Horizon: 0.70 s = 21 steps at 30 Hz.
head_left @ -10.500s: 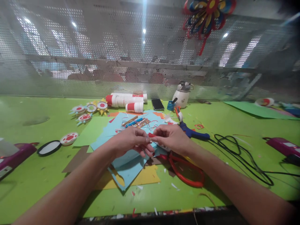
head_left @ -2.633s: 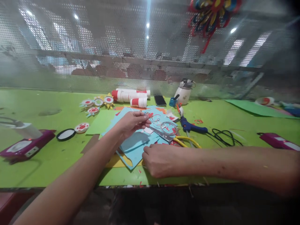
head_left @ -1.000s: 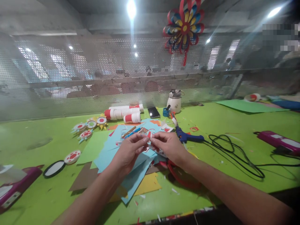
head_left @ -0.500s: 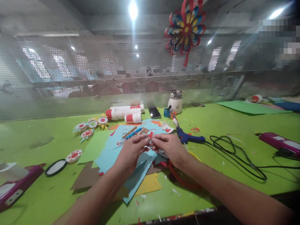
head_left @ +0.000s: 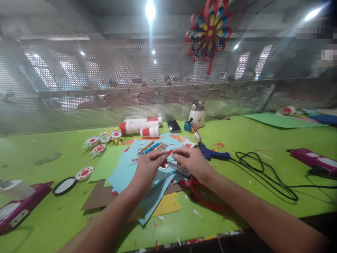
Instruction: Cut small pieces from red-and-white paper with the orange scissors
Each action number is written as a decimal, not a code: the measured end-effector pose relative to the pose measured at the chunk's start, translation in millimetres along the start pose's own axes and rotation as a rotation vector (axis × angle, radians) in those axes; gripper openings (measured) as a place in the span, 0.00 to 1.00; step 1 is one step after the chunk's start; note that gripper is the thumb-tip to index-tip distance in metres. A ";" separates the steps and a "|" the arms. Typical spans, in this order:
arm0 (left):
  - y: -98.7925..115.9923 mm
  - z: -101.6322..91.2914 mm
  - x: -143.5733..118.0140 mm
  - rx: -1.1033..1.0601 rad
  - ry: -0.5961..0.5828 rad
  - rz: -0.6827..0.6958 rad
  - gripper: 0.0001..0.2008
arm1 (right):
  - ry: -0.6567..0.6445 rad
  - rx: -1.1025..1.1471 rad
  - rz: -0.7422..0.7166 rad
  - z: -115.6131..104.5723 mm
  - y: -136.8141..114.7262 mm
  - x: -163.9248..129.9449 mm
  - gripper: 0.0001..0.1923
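Observation:
My left hand (head_left: pixel 147 168) pinches a small red paper piece (head_left: pixel 170 152) between thumb and forefinger. At the piece's right end are the closed fingertips of my right hand (head_left: pixel 193 163), thumb against forefinger. Beneath both hands lie overlapping light blue paper sheets (head_left: pixel 122 172). A blue pen (head_left: pixel 150 149) and a brown pen-like stick rest on them among thin paper scraps. Just right of my right hand, a blue glue gun (head_left: pixel 214 154) lies on the green table (head_left: pixel 263 140). Red-handled scissors (head_left: pixel 205 200) are partly hidden under my right wrist.
Stacked paper cups (head_left: pixel 139 127), a phone (head_left: pixel 173 126), a blue jar (head_left: pixel 187 125) and a bottle (head_left: pixel 197 116) stand along the back. Decorated round discs (head_left: pixel 98 149) lie left. A black cable (head_left: pixel 265 172) and purple power strip (head_left: pixel 316 160) are right. A paper flower (head_left: pixel 210 33) hangs above.
The red paper piece has turned from near upright to slanting. My right fingertips have shifted slightly up and away from my left ones, and the gap between the hands is wider.

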<state>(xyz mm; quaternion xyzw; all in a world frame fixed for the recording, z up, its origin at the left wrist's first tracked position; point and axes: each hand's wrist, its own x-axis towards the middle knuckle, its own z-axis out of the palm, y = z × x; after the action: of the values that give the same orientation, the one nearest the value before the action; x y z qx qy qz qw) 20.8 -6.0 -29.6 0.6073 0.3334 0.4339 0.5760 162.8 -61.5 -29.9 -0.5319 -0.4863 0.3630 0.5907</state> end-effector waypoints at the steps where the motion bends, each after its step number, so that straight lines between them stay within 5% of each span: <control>1: 1.0 -0.2 -0.2 0.023 -0.004 0.018 0.06 | 0.001 0.013 -0.001 -1.1 -2.0 0.5 0.07; 10: -1.6 -0.4 0.3 0.158 -0.090 0.080 0.07 | -0.028 0.111 -0.016 -1.4 -1.2 0.5 0.10; 21: 3.5 1.2 -1.4 0.071 -0.068 0.039 0.06 | 0.008 0.147 -0.019 1.1 -3.3 -2.9 0.07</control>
<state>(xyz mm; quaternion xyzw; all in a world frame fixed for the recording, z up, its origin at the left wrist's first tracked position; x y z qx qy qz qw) 21.0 -8.1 -26.2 0.6482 0.3169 0.4118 0.5566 160.6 -64.4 -27.2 -0.4838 -0.4609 0.3899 0.6336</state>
